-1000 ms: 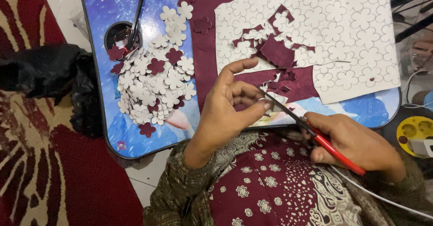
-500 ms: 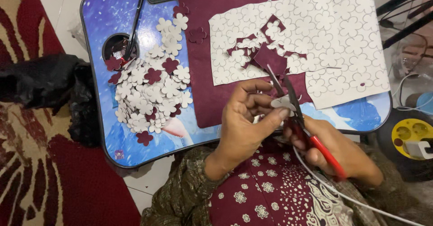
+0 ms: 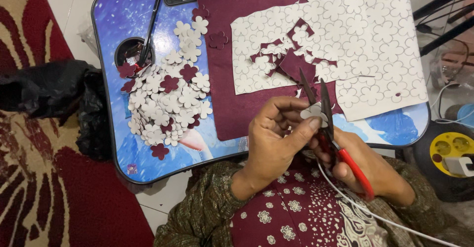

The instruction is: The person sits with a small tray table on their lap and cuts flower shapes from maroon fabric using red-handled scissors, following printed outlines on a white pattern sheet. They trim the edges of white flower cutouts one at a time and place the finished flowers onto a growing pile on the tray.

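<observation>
My left hand (image 3: 276,138) pinches a small white flower cut-out (image 3: 313,112) between thumb and fingers. My right hand (image 3: 368,165) grips red-handled scissors (image 3: 330,128), whose dark blades stand apart around the cut-out's edge. Both hands hover over the near edge of a blue lap table (image 3: 111,25). Behind them lies a white sheet printed with flower outlines (image 3: 365,35), partly cut away, on a maroon felt sheet (image 3: 229,39). A heap of cut white and maroon flowers (image 3: 170,101) lies on the table's left half.
A black pen (image 3: 150,25) leans in the table's round cup hole (image 3: 129,54). A black bag (image 3: 49,94) lies on the patterned red rug at left. A yellow power strip (image 3: 452,153) and cables sit at right. A white cord (image 3: 375,215) crosses my lap.
The hands have drawn back from the sheet toward me. The scissors swung from pointing left to pointing up, blades now apart around a separate white flower piece.
</observation>
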